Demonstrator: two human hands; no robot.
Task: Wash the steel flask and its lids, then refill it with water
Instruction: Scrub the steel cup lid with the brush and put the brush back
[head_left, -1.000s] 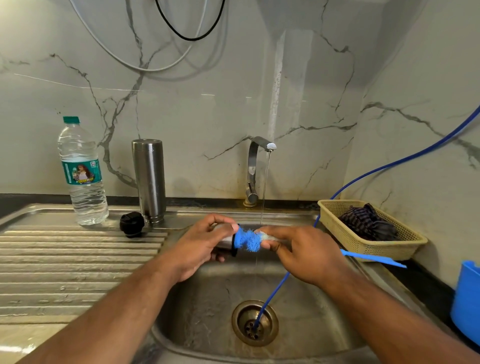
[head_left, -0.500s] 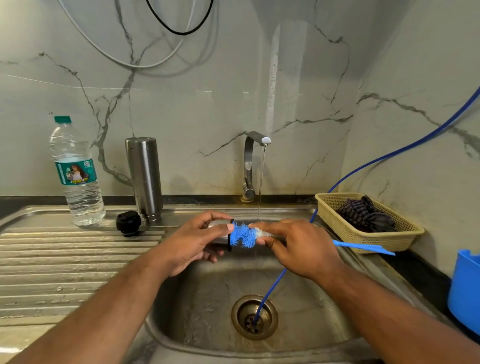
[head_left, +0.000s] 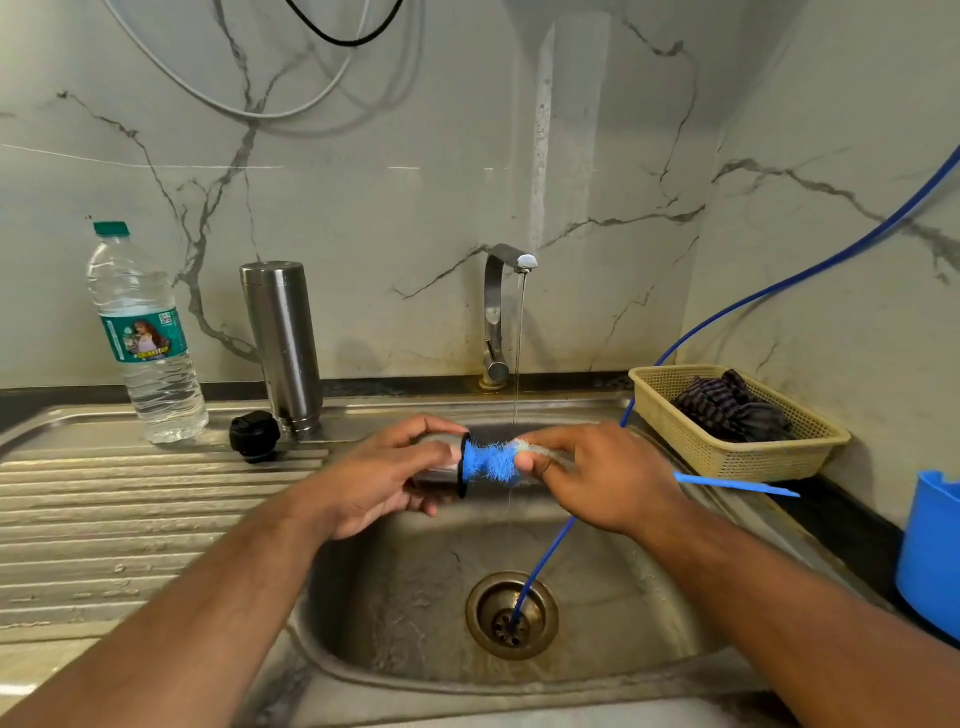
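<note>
Over the sink (head_left: 597, 670), left hand (head_left: 384, 478) grips one steel lid (head_left: 439, 470); right hand (head_left: 597, 475) holds one blue brush (head_left: 488, 462) (bristles at its rim). One flask (head_left: 283, 345), one black cap (head_left: 253, 435) behind.

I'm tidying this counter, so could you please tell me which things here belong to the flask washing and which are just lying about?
In use:
steel lid in the left hand
blue brush in the right hand
steel flask
black cap
running tap
sink

Lying about:
plastic water bottle
basket holding a striped cloth
blue hose
blue bucket
</note>
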